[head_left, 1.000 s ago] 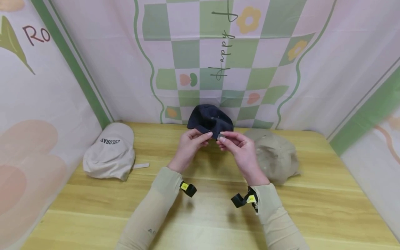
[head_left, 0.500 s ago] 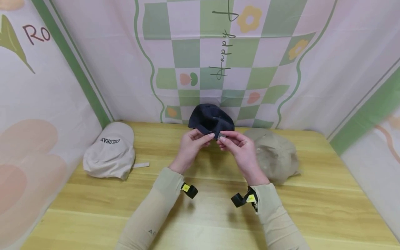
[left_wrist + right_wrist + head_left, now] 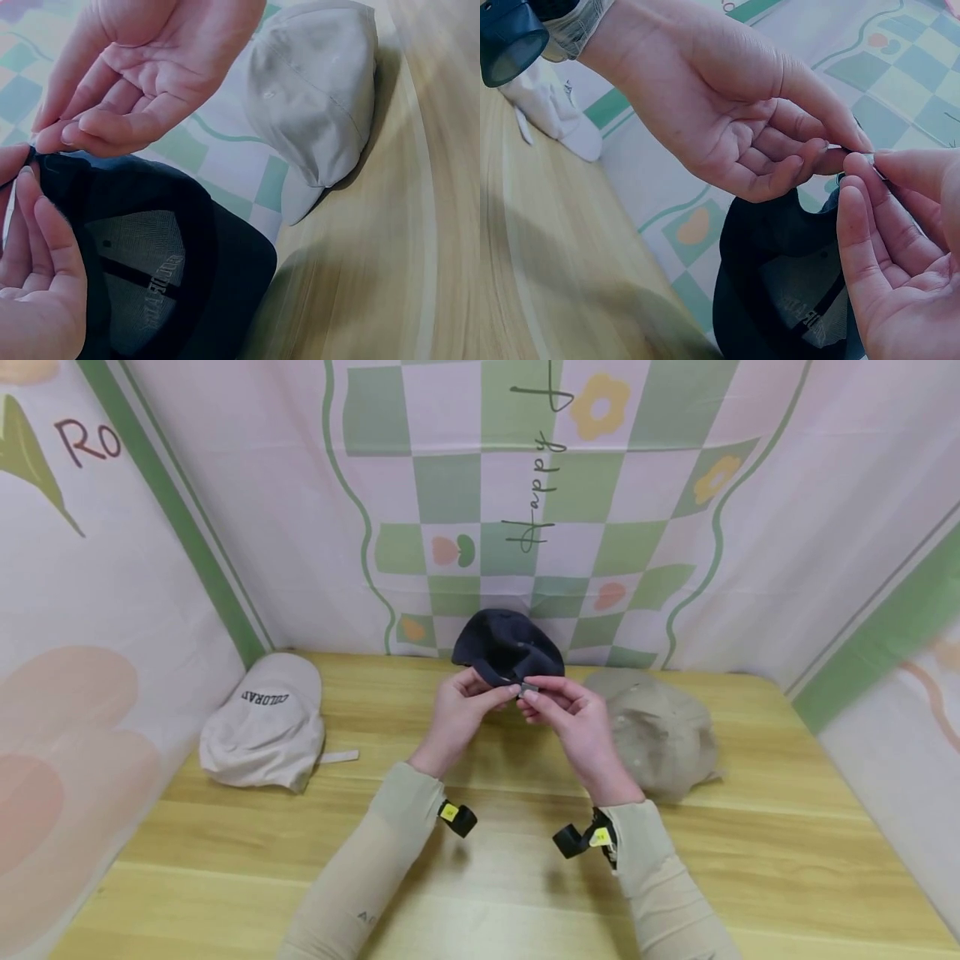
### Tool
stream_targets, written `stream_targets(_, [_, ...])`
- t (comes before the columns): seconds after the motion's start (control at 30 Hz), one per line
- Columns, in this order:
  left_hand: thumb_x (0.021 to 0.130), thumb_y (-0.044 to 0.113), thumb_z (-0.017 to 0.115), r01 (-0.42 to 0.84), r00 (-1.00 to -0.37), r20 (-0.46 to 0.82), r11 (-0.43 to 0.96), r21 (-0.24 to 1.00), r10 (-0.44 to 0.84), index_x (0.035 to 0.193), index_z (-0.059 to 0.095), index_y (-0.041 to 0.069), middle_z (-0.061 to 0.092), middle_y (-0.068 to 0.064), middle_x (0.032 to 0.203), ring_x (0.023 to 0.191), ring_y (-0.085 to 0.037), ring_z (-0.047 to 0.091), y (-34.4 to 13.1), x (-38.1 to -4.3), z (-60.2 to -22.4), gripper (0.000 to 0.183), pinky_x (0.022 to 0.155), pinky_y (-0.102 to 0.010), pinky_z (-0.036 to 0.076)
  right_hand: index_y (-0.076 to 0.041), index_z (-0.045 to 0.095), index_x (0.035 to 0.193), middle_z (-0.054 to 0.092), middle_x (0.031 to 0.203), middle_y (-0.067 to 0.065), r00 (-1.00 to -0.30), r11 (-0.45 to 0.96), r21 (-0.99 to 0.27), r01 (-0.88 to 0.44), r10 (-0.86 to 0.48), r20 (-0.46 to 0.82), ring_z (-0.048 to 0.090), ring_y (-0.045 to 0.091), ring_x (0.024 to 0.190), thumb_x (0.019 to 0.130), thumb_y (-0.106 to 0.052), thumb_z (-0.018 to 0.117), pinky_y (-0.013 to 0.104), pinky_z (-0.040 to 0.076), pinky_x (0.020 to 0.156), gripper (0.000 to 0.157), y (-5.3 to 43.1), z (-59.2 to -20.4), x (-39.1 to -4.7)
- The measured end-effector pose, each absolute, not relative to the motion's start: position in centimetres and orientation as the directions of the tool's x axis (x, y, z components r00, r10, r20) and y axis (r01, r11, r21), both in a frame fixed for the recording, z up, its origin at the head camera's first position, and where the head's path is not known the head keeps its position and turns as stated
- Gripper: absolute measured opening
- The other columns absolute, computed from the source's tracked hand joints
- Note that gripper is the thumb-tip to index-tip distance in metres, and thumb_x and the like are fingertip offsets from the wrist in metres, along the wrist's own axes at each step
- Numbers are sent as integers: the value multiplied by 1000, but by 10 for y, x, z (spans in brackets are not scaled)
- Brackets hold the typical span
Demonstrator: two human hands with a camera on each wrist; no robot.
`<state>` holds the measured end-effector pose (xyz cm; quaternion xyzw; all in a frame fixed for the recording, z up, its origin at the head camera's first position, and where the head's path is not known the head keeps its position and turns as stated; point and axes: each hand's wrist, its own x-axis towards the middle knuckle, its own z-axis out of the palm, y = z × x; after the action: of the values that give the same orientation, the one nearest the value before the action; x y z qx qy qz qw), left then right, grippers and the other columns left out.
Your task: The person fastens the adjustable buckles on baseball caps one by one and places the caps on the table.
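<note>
A navy baseball cap (image 3: 501,633) is held at the back of the table, its inside showing in both wrist views. My left hand (image 3: 460,714) pinches the cap's back strap between thumb and fingers. Right beside it, my right hand (image 3: 583,727) pinches a small greyish buckle (image 3: 528,690) at the strap. The fingertips of both hands meet there and hide much of the strap. In the left wrist view, embroidery shows in reverse through the inside of the navy cap (image 3: 146,262).
On the left lies a light beige cap (image 3: 258,727) with dark lettering, its strap (image 3: 339,757) sticking out. A khaki cap (image 3: 663,735) lies close to the right hand. Behind the wooden table (image 3: 510,893) hangs a patterned cloth (image 3: 442,485).
The left hand has shifted slightly right, closer to the right hand, and its thumb has come up to the buckle. The navy cap has shifted very slightly right.
</note>
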<state>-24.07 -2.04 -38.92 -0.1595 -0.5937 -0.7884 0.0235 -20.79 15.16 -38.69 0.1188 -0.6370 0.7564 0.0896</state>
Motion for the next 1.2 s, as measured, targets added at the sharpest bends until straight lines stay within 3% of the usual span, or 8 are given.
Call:
stream_targets(0.23, [91,2,76,217,-946,279,-322,922,162,90,72,4,74,-8,92,80,-27,67,-21,-241,-390,5,73,-29,57,6,68,119,75,94,12,-956,-169,-944,-285,-17,292,71,21,84,97,-4,71,32,60,76,25,152,-387,-208])
stream_targets(0.5, [92,0,74,140,-965,218,-414,899,147,87,74,9,74,-7,92,71,-16,62,-24,-245,-391,10,70,-25,55,4,70,117,75,94,13,-953,-162,-942,-295,-22,302,72,27,86,97,-5,71,33,60,76,23,153,-387,-208])
stream_targets(0.67, [90,3,77,155,-964,222,-367,917,146,90,73,4,74,-6,91,73,-19,62,-24,-245,-389,4,70,-26,55,8,67,120,75,94,12,-952,-160,-941,-297,-22,304,72,22,84,97,-4,70,33,60,75,26,153,-386,-207])
stream_targets(0.83, [90,6,79,194,-956,249,-302,933,153,95,72,-2,75,-8,93,77,-23,64,-23,-244,-389,12,73,-27,56,9,65,122,75,94,11,-955,-146,-946,-290,-22,296,71,21,84,98,-4,69,33,60,76,29,152,-384,-207])
stream_targets(1.2, [91,5,77,191,-947,254,-289,938,198,94,72,-2,74,-9,95,79,-23,65,-22,-240,-387,9,74,-27,56,8,65,122,73,94,9,-964,-138,-955,-261,-24,267,70,22,87,99,-7,68,31,59,77,28,152,-383,-207])
